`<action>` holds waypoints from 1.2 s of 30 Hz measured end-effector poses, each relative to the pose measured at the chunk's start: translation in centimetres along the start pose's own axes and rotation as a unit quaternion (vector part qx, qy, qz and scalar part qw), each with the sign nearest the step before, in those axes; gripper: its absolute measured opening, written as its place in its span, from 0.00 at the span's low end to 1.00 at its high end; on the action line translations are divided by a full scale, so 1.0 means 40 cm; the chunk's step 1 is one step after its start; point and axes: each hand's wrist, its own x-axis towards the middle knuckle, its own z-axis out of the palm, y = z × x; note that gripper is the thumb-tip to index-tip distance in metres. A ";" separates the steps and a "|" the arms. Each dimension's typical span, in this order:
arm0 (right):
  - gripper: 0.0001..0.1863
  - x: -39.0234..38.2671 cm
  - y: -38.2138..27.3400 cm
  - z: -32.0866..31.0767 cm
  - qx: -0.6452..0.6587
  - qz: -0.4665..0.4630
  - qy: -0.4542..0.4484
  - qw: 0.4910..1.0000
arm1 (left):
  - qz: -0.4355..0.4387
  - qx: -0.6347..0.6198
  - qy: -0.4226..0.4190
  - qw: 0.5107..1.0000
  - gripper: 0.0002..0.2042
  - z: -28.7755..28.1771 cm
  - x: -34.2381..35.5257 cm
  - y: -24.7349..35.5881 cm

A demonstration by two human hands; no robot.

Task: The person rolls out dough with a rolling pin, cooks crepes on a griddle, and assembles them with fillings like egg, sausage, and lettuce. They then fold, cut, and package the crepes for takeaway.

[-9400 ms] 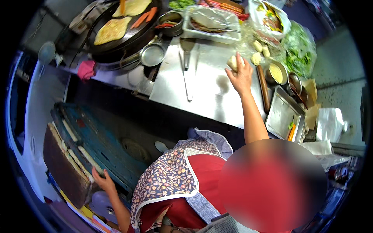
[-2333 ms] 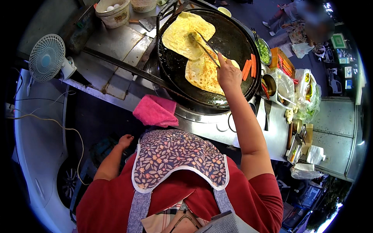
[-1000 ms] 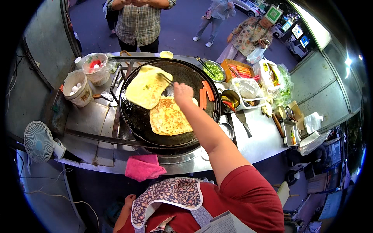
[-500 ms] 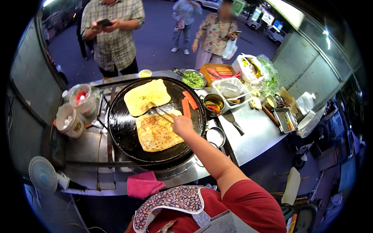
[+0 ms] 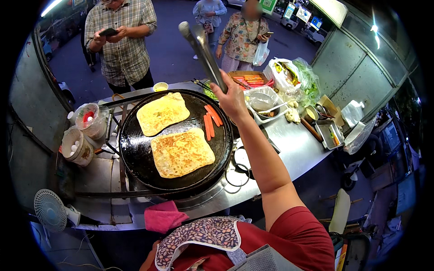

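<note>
My right hand grips metal tongs, lifted above the far right rim of a round black griddle. The ends of the tongs point up and away, with nothing visible between them. Two flat, roughly square flatbreads lie on the griddle: a paler yellow flatbread at the far side and a browner flatbread nearer me. Several orange-red sausage strips lie at the griddle's right. My left hand is out of sight; only a sliver of left arm shows at the lower edge.
Buckets holding eggs stand left of the griddle, above a small fan. A pink cloth hangs at the near edge. To the right are a white container, bagged greens and a metal tray. People stand beyond the counter.
My right hand has raised the tongs from the flatbreads, up and to the right. Both flatbreads remain on the griddle, and the whole view has shifted slightly.
</note>
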 end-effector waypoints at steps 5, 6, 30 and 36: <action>0.37 -0.282 0.084 0.008 -0.015 -0.018 -0.158 0.987 | -0.004 0.002 -0.012 1.000 0.17 0.036 -0.007 -0.044; 0.38 -0.354 0.107 0.002 -0.026 -0.013 -0.208 0.978 | -0.002 0.003 -0.012 1.000 0.17 0.042 -0.006 -0.053; 0.37 -0.685 0.161 -0.131 0.330 0.474 -0.177 0.797 | 0.098 0.080 0.012 0.992 0.18 0.108 0.010 -0.188; 0.35 -0.589 0.175 0.124 0.435 0.479 -0.144 0.749 | 0.069 0.153 0.010 0.986 0.22 0.053 -0.066 -0.136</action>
